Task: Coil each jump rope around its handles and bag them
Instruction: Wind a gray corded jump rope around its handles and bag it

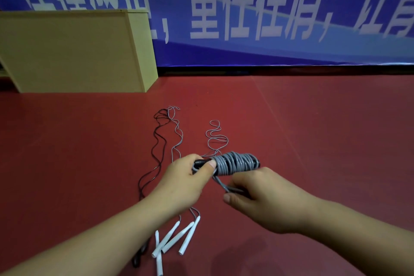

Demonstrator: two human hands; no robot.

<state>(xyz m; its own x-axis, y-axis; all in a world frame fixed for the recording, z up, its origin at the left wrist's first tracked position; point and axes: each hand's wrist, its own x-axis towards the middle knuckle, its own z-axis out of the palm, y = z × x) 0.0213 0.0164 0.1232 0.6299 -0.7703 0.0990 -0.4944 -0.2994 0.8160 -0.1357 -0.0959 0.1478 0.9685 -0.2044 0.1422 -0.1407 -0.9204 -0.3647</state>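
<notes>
While the coil takes shape in mid-frame, the far left of the view holds a pale wooden box [74, 51] standing on the red floor [324, 130] against a blue banner [268, 6]. Next across, a black rope [156, 141] and a thin grey rope [177, 139] trail loose and wavy over the floor; their handles lie near the bottom edge, dark handles [137, 257] partly hidden by the left forearm and four white handles [177, 238] fanned together just beside them. These cords look light, limp and springy, so they will likely kink and tangle if dragged by the middle; taking each pair of handles together seems the sound hold.

The left hand [181, 184] has its fingers curled round the dark handle ends of the grey jump rope [235, 162], thumb pressing the first turns flat. That rope sits held above the floor, wound in close turns along its paired handles, with a free tail [216, 134] snaking away on the floor behind. The smooth plastic cord probably slips and unwinds once tension drops, so the thumb's clamp matters.

The right hand [259, 199], just below the bundle, pinches a loop of the same cord between thumb and curled fingers. No bag shows in view.
</notes>
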